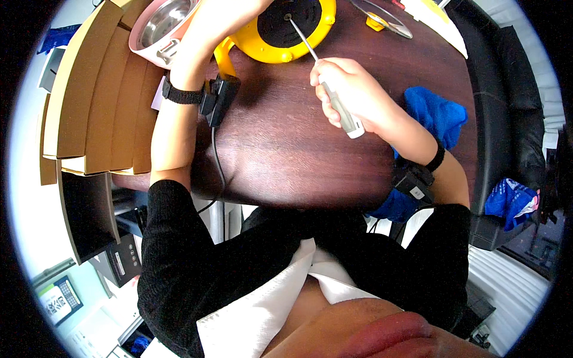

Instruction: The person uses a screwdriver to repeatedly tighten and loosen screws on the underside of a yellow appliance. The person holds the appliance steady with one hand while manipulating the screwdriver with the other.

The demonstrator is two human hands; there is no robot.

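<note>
My right hand (343, 89) is wrapped round the grey-and-white handle of a screwdriver (341, 110). Its thin metal shaft points away from me, and the tip meets the middle of a black round underside (277, 27). A bright yellow rim (280, 58) surrounds that underside; the upper part of this appliance is cut off by the picture's edge. From its near left side a yellow piece (224, 58) sticks out. My left hand (243, 8) lies at the top edge beside the yellow rim. Its fingers are out of the picture, so their grip cannot be seen.
A pink pot with a metal inside (167, 27) stands behind my left forearm. A glass lid with a yellow knob (385, 21) lies far right on the dark wooden table (268, 161). Blue cloth (433, 113) lies by my right wrist. Cardboard boxes (98, 89) stand left.
</note>
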